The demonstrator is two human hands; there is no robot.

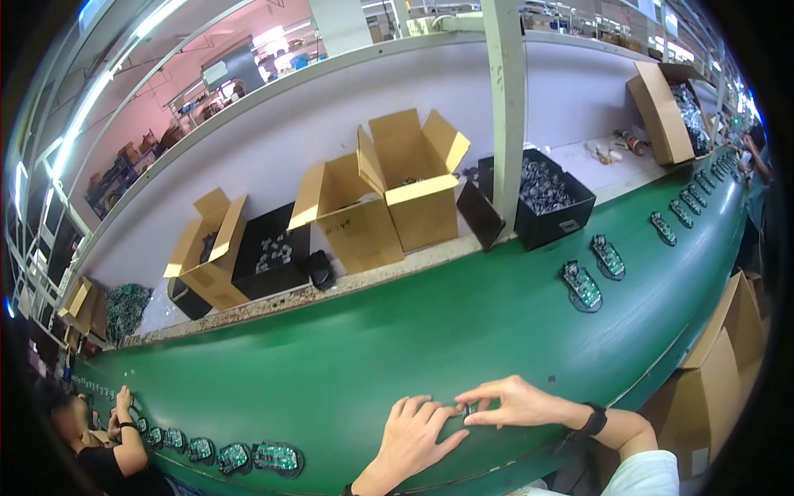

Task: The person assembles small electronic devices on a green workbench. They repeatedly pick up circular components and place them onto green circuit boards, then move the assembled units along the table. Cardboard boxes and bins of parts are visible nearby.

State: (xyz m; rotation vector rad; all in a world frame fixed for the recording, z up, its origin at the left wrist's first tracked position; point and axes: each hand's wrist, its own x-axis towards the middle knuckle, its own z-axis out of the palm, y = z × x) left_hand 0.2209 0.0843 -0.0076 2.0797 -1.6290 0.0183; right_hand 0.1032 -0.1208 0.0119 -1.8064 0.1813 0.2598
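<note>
My left hand [413,438] lies flat, fingers released, steadying a small dark part [468,411] on the green belt [372,355] while my right hand [513,403] pinches it.

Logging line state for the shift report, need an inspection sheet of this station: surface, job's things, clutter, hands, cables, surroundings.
Surface: green belt, curved by the lens, bare ahead of the hands.
Job's things: small dark part between both hands on the belt; too small to tell what it is.
Clutter: circuit boards on dark carriers at right and lower left; open cartons and black bins on the ledge behind.
Hands: left hand flat on the belt, fingers at the part; right hand, fingers pinching it, dark wristband.
Cables: nothing seen.
Surroundings: co-worker's arm at lower left, white post, carton at right edge.
</note>
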